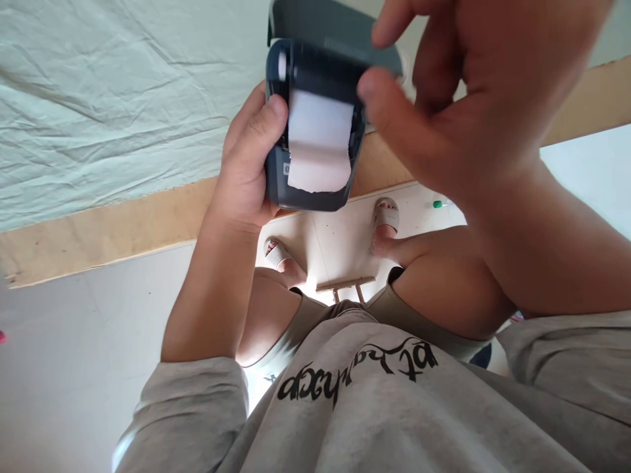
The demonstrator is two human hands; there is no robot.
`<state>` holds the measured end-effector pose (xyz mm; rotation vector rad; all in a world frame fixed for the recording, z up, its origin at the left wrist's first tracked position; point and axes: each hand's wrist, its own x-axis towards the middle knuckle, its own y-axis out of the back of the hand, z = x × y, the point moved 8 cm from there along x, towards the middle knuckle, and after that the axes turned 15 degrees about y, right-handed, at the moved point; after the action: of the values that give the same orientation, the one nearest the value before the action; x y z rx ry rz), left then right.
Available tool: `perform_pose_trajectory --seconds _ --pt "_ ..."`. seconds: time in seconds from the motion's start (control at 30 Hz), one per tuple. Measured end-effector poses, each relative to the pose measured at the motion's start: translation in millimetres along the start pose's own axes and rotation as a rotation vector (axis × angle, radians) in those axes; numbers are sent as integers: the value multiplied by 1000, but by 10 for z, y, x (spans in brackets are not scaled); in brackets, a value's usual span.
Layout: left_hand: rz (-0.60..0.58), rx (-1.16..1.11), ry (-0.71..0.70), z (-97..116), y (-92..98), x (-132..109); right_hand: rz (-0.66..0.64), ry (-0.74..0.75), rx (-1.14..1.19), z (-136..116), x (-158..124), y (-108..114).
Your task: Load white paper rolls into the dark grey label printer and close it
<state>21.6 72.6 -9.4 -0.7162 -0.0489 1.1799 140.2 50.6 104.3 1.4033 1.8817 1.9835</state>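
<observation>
You're holding the printer point(308, 201) in your left hand point(250, 148), up over the wooden edge point(113, 231); your thumb's pressing its side, clear of the paper point(319, 141), which is what you want. Your right hand point(466, 118) is sitting by the open lid point(320, 25), thumb and finger parted; too blurry to tell if they're touching it. I'd be watching that the paper's lying straight.

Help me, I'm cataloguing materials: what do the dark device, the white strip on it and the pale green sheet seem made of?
Dark device: probably hard plastic with a soft sheen, from its rounded, moulded-looking corners.
White strip: likely thin, matte paper, given its curl and ragged end.
Pale green sheet: perhaps dull cloth, as its creases suggest, though thin plastic is possible.
</observation>
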Motion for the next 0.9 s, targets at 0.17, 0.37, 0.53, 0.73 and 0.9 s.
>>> perform_pose_trajectory --seconds 0.17,0.37,0.53,0.73,0.9 --pt "-37 -10 8 -23 -10 -12 107 -133 109 34 -10 24" --pt "-43 6 22 -33 -36 -23 -5 -77 30 31 36 -63" --pt "-68 85 -134 32 -46 38 -453 -175 -201 55 69 -365" --pt "-50 117 -147 37 -1 55 -548 -171 -235 -44 120 -409" --pt "-77 110 -119 33 12 49 -537 -178 -150 -16 76 -436"
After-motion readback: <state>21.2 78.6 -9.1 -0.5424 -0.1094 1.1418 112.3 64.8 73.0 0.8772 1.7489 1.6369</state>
